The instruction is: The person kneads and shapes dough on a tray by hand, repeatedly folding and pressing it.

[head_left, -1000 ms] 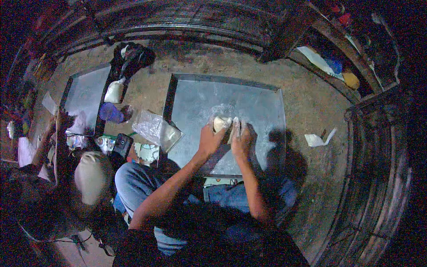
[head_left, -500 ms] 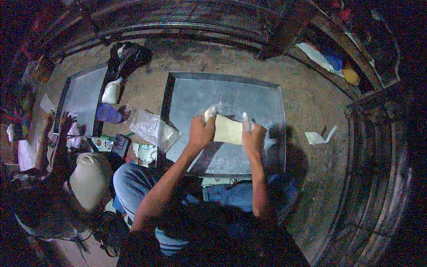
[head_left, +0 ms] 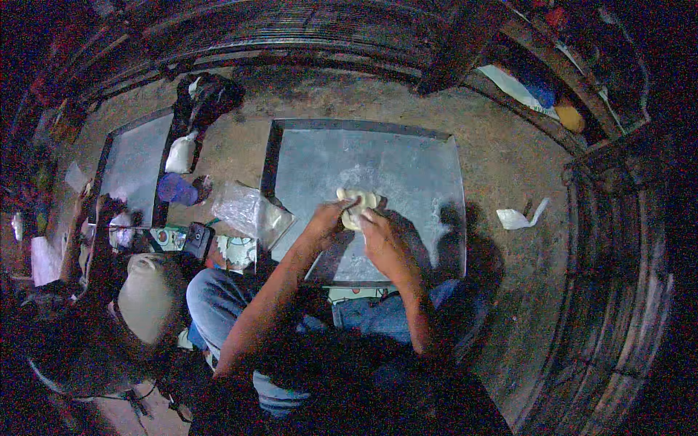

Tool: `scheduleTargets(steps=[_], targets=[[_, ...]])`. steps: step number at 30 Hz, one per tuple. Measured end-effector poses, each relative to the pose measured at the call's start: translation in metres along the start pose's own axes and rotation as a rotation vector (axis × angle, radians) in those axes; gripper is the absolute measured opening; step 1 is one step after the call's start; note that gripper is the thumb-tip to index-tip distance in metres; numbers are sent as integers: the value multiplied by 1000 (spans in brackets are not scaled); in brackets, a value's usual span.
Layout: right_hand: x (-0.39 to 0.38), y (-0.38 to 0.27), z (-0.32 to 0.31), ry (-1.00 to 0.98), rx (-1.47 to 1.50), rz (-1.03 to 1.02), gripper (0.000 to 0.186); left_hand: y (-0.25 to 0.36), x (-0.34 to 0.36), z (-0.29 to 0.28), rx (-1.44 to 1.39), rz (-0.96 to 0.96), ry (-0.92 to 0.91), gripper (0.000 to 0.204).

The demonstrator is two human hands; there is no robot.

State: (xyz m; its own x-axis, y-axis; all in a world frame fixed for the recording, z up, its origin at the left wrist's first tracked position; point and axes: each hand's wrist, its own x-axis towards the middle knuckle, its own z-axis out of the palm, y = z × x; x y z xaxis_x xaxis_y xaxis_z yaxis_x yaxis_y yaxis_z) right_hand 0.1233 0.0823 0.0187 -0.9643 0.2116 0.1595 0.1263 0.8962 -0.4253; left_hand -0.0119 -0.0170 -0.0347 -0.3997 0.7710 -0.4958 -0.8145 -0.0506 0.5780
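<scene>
A pale piece of dough (head_left: 351, 218), folded and bunched up, is held between my hands above the grey metal tray (head_left: 305, 156). My left hand (head_left: 329, 220) is closed on its left side, thumb pressing into it. From the right, my right hand (head_left: 378, 227) pinches the same dough, fingers close to those of the left. Some fingertips are hidden by the hands and the dough. White flour is smeared over the tray's surface around and beyond the dough.
Left of the tray lie a clear plastic bag (head_left: 247, 211), a purple cup (head_left: 177, 189), a white filled bag (head_left: 181, 154) and a phone (head_left: 197, 240). A co-worker's hands (head_left: 105, 207) are at a second tray (head_left: 134, 163). A white scrap (head_left: 515, 218) rests on the floor to the right.
The dough was stretched flat between my hands and is now folded into a small bunch. My right hand has moved left, close to my left hand.
</scene>
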Motion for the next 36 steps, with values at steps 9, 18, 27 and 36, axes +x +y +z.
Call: scheduleTargets(steps=[9, 18, 27, 36], targets=[[23, 6, -39, 266, 228, -89, 45, 23, -6, 12, 293, 226, -50, 34], [32, 9, -56, 339, 103, -28, 51, 36, -22, 25, 475, 209, -271, 48], [32, 52, -27, -29, 1254, 449, 65, 52, -32, 30, 632, 190, -188, 49], [34, 57, 16, 12, 1538, 426, 53, 55, -27, 30, 737, 295, -171, 44]])
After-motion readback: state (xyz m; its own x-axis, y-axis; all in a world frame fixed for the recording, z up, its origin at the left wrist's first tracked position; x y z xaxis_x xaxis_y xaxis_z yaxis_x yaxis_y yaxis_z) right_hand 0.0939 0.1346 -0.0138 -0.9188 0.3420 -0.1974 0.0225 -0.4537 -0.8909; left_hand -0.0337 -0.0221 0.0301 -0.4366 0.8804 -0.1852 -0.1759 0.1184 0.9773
